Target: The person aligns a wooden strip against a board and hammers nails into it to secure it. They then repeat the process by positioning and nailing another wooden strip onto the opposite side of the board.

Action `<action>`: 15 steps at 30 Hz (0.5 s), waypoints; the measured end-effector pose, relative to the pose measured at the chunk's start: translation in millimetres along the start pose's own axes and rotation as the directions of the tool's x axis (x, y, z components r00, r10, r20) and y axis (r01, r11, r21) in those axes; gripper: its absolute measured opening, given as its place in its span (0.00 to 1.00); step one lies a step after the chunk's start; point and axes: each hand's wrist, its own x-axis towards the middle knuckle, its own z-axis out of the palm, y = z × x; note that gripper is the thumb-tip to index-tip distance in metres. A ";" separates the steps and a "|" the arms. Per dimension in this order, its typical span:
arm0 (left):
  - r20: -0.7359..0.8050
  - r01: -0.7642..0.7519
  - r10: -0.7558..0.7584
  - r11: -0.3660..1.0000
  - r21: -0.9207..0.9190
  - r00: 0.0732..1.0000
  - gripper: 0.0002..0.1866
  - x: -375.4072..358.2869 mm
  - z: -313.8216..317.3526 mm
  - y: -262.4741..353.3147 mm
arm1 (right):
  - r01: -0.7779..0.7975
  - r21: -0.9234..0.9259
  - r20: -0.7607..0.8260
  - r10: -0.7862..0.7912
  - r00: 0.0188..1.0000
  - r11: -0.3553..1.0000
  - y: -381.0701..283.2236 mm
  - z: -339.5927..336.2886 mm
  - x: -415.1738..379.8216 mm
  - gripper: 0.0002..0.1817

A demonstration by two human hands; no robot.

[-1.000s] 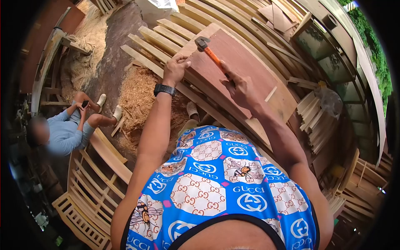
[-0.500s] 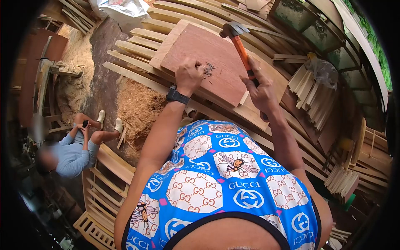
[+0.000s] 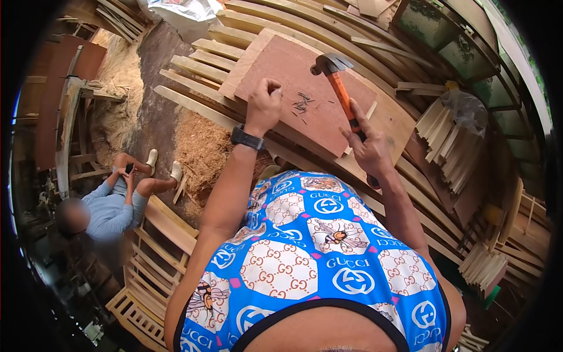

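My right hand [image 3: 369, 144] is wrapped round the grip of a claw hammer [image 3: 339, 88] with an orange and black handle. The hammer's head hangs above a reddish-brown board [image 3: 278, 61]. On that board lies a small loose pile of dark nails [image 3: 302, 104]. Just left of the pile, my left hand [image 3: 264, 108] is closed, thumb and fingers curled together. Whatever it pinches, if anything, is too small to make out. A dark watch sits on the left wrist. Under the reddish board shows a paler wooden panel [image 3: 240, 73].
Long wooden slats [image 3: 193, 69] lie beneath the boards. Sawdust [image 3: 202, 149] is heaped at the left. A seated person [image 3: 111, 205] in light blue holds a dark object beyond a slatted wooden bench [image 3: 155, 258]. Bundled wood strips [image 3: 451, 141] stand at the right.
My left hand has drawn back left from the nails, so more of the pile shows. The hammer's head sits slightly lower, still in my right hand. The whole view has shifted a little.
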 end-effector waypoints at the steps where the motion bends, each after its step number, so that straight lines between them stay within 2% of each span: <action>1: 0.004 0.001 -0.001 1.000 0.006 1.000 0.05 3.2 -8.4 4.4 | -0.025 0.017 0.022 0.025 0.999 1.000 -1.7 0.3 0.7 0.39; 2: 0.045 0.156 -0.150 0.962 -0.226 0.988 0.07 7.6 -18.5 9.2 | -0.027 0.024 0.018 0.027 0.999 0.999 -1.8 1.6 1.9 0.39; 3: 0.120 0.307 -0.283 0.847 -0.433 0.951 0.08 11.6 -27.6 10.3 | -0.001 0.031 0.018 0.001 1.000 1.000 -1.4 3.0 2.7 0.39; 8: 0.082 0.255 -0.252 0.798 -0.546 0.964 0.09 39.4 -50.2 -14.5 | -0.015 0.086 0.040 0.012 0.999 0.996 -9.3 6.1 5.7 0.40; 9: 0.094 0.258 -0.246 0.808 -0.530 0.965 0.09 44.9 -52.8 -16.7 | 0.005 0.076 0.049 -0.008 0.999 0.997 -12.5 5.8 6.0 0.40; 11: 0.033 0.162 -0.168 0.845 -0.511 0.985 0.08 57.1 -58.0 -22.2 | 0.020 0.079 0.043 -0.023 0.999 0.997 -17.4 7.4 7.1 0.40; 12: -0.020 0.165 -0.192 0.891 -0.424 0.981 0.07 62.5 -58.7 -22.2 | 0.032 0.067 0.055 -0.035 0.998 0.997 -19.1 7.5 7.7 0.40; 13: -0.010 0.163 -0.184 0.895 -0.416 0.983 0.07 70.1 -56.3 -27.2 | 0.044 0.053 0.069 -0.047 0.997 0.998 -20.5 7.5 8.1 0.40; 15: -0.218 -0.115 0.100 0.992 -0.054 0.971 0.07 83.3 -50.2 -34.1 | 0.032 0.073 0.073 -0.037 0.997 0.997 -24.5 9.0 10.0 0.40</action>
